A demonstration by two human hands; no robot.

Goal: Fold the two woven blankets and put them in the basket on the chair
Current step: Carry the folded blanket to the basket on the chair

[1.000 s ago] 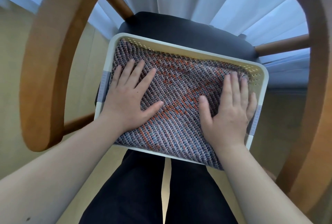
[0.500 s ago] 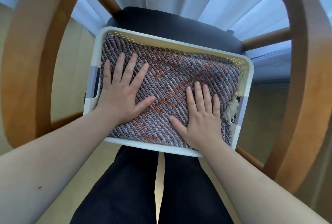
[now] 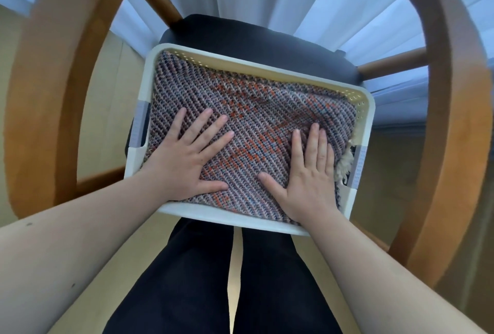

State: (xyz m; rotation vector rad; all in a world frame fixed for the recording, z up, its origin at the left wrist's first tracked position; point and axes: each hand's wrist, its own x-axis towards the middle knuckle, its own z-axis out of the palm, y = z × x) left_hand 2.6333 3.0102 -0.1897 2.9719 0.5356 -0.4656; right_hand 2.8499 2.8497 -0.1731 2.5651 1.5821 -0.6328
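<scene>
Blanket [image 3: 256,119], folded, fills the basket [image 3: 363,109] on the chair [image 3: 240,31]. Left hand [image 3: 184,165] and right hand [image 3: 310,175] press it with flat, released fingers; push evenly, then tuck the fringe [image 3: 343,170] at right inside.

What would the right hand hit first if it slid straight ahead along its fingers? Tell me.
Sliding over the blanket, the right hand would probably meet the basket at its far wall first.
</scene>
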